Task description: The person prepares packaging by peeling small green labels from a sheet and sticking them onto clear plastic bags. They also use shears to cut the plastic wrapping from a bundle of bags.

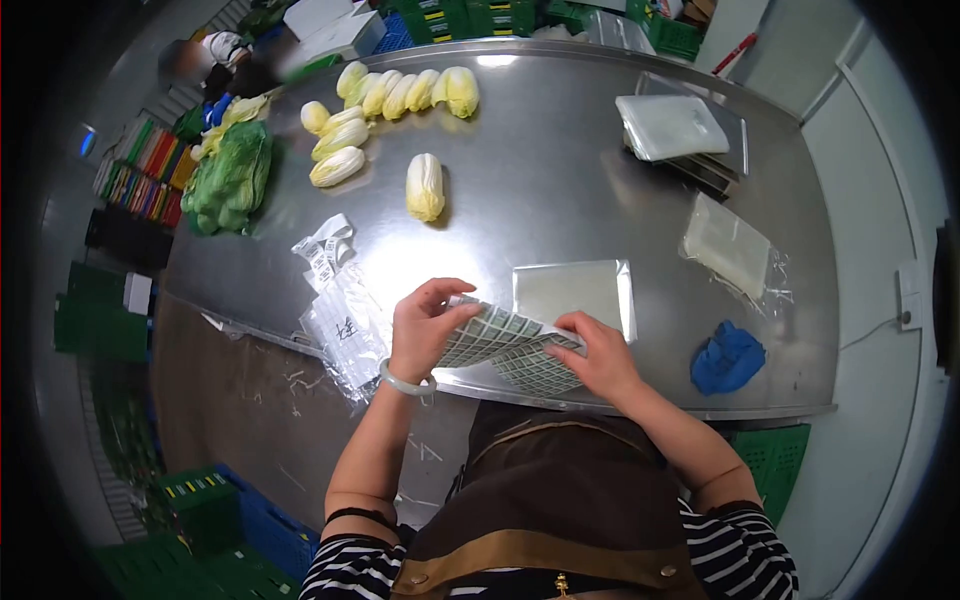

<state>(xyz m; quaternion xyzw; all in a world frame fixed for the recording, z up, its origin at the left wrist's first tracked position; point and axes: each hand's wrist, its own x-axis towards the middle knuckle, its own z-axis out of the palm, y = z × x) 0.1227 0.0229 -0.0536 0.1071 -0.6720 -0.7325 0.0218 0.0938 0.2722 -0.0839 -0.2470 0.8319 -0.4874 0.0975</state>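
Observation:
A green-and-white checked sheet (pixel 490 335) is held between my two hands over the table's near edge. My left hand (pixel 428 325) pinches its upper left corner, a pale bangle on the wrist. My right hand (pixel 597 355) grips its right end between thumb and fingers. Just beyond the sheet lies a clear plastic film stack (pixel 575 290), partly covered by the sheet. One pale napa cabbage (pixel 425 187) lies on the steel table (pixel 540 170), farther from my hands. White printed strips (pixel 345 320) in plastic lie left of my left hand.
Several cabbages (pixel 395 95) lie at the back left, beside a green net bag (pixel 230 180). Plastic bag stacks (pixel 675 128) (pixel 728 240) and a blue crumpled item (pixel 728 357) are at the right. Another person (pixel 225 65) is at the far left.

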